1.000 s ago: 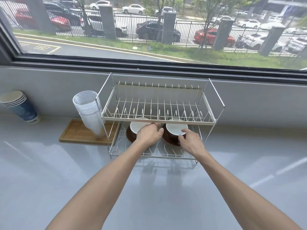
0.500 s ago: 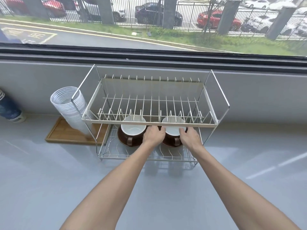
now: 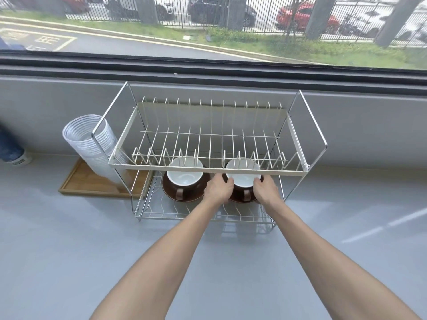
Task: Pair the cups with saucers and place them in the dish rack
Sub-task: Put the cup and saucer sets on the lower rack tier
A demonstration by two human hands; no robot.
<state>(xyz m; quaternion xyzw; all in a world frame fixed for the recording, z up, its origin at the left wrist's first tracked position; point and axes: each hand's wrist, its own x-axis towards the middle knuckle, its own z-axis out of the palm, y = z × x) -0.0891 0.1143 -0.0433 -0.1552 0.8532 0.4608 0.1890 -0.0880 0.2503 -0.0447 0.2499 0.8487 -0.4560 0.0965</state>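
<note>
Both hands on the right cup set, lower shelf of the dish rack (image 3: pixel 208 168). Left hand (image 3: pixel 218 188) is curled against the left side of the right cup (image 3: pixel 243 179), fingers wrapped at the rim; right hand (image 3: pixel 265 189) does the same on the right side. The cup is clasped between them. Can't tell whether the fingers also touch the right saucer (image 3: pixel 240 199) under it; only its front edge shows between the wrists.

The right cup is brown outside, white inside, upright on its saucer, handle facing the front edge of the shelf. It sits toward the right end of the lower shelf, partly under the upper shelf's front rail.

The left cup (image 3: pixel 184 179) stands upright on the left saucer (image 3: pixel 182 195), just beside the right set, near the shelf's middle, handle also to the front. No hand on it.

Upper shelf holds nothing visible.

Left of the rack: a wooden tray (image 3: pixel 92 183) on the countertop (image 3: pixel 69 250) with a leaning stack of clear plastic cups (image 3: pixel 92 144), touching the rack's left frame.
</note>
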